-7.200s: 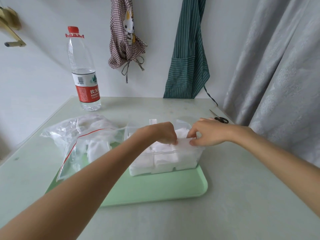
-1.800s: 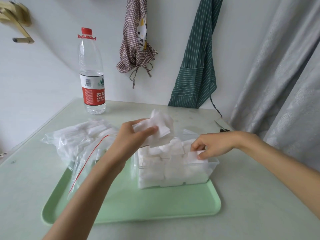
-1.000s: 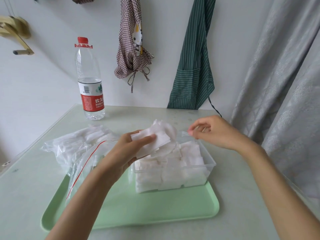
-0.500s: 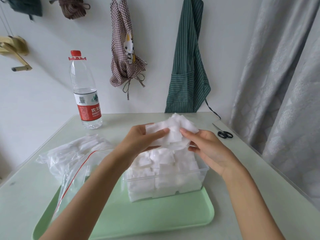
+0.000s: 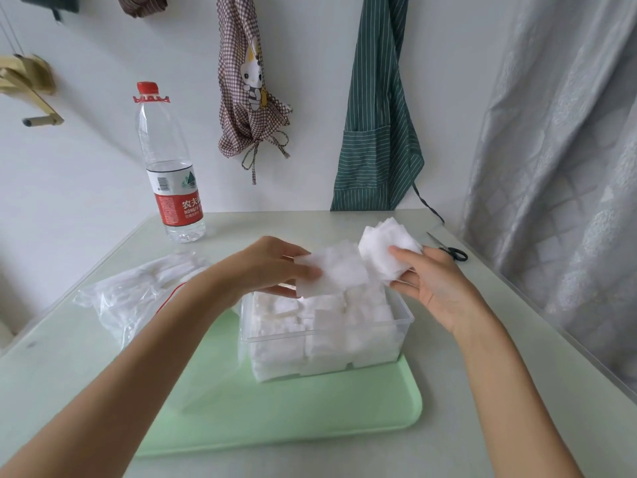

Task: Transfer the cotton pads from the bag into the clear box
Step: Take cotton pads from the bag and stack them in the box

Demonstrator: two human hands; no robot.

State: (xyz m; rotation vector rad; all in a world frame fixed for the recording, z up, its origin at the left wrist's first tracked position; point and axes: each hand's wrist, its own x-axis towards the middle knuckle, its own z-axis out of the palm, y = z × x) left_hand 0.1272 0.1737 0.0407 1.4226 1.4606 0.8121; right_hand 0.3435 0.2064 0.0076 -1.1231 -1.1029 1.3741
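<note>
Head view takes in the pale bench [image 5: 448, 391], and on it a green tray [image 5: 293, 408] that carries the clear box [image 5: 396, 317], already packed with white pads nearly to its rim. Left of the box lies the bag [image 5: 138, 298], clear with a red zip line, with more pads inside. Above the box each hand carries its own wad of pads: the left hand [image 5: 265, 267] has its grip closed on one wad [image 5: 331, 270], thumb on top and fingers beneath, and the right hand [image 5: 431, 284] has its grip closed on a second wad [image 5: 389, 250], held a little higher and toward the far right corner. A bottle [image 5: 169, 174] stands at the back, and scissors [image 5: 451, 251] lie near the right edge. The pads look very light, soft and loosely stacked, so I judge a wad will fan or shed sheets unless pinched flat across its faces, near the middle, and pressed down gently into what room is left.
</note>
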